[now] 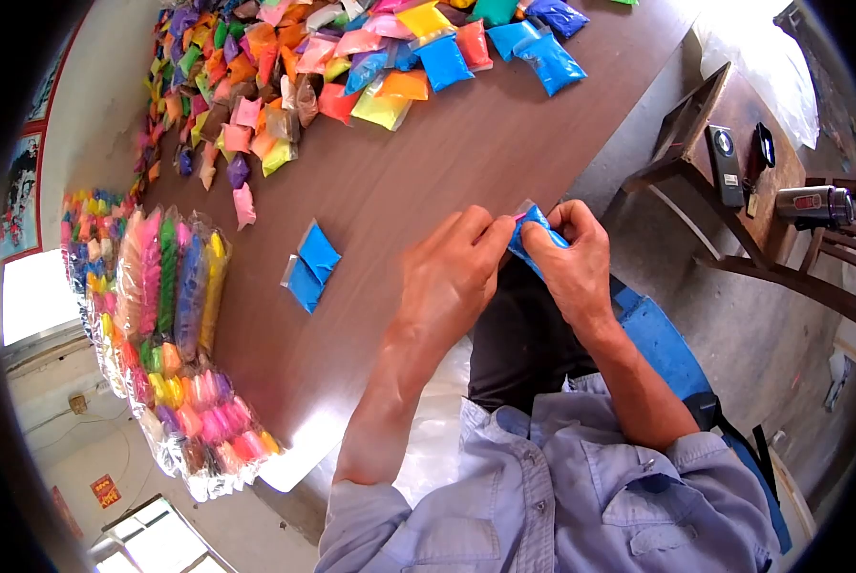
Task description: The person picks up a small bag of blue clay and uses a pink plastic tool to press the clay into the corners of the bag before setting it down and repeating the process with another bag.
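Observation:
Both hands meet at the near edge of a brown table (418, 181) and pinch one small blue packet (534, 232) in clear plastic. My left hand (452, 277) grips its left end with thumb and fingers. My right hand (573, 258) holds the other end, fingers curled over it. Two more blue packets (310, 265) lie together on the table, left of my left hand. A big heap of small coloured packets (304, 67) covers the far part of the table.
A clear bag of packed coloured packets (165, 325) lies on the table's left side. To the right stands a wooden chair (733, 181) carrying a phone, keys and a metal flask. A blue seat (662, 344) is under me.

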